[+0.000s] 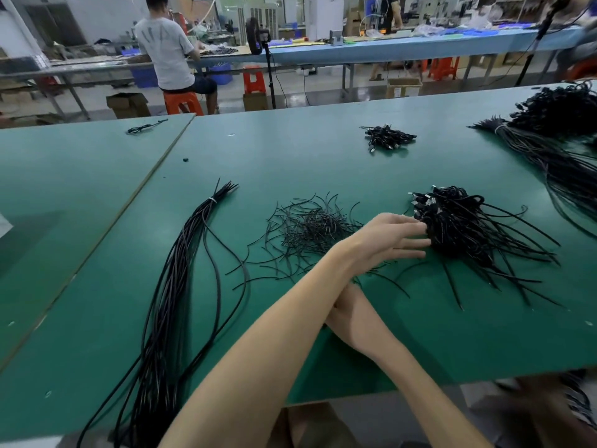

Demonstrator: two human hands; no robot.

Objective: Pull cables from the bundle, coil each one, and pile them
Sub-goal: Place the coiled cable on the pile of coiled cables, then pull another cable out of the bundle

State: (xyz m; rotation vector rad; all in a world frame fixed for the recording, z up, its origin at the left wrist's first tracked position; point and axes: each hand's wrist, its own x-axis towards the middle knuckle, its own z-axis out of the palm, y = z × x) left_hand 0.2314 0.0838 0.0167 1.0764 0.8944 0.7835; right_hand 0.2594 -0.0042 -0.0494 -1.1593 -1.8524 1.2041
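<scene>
Left hand: we are seeing the left hand reaching across to the right, fingers straight and released, tips touching the near-left edge of the pile of coiled cables; grasping nothing.
Right hand: the right hand is lying crossed under the left forearm and is mostly hidden; we cannot tell whether its fingers are clenched or grasping anything.
Bundle: the bundle is lying on the desk well to the left of both hands. Its long axis is running from the near desk edge away and slightly right, up to the white tie.
Key relation: we are judging the right hand nearer to the bundle, the left hand well apart from it. The next pull is likely calling for uncrossing the arms and reaching left.
Middle heap: short loose wire pieces are lying between bundle and pile, just beside the left wrist.
Other stock: a small far pile and a large far-right bundle, both well apart from the hands.
Containers: we are seeing none on the desk. Cardboard boxes are sitting on the floor beyond it, contents not showing.
</scene>
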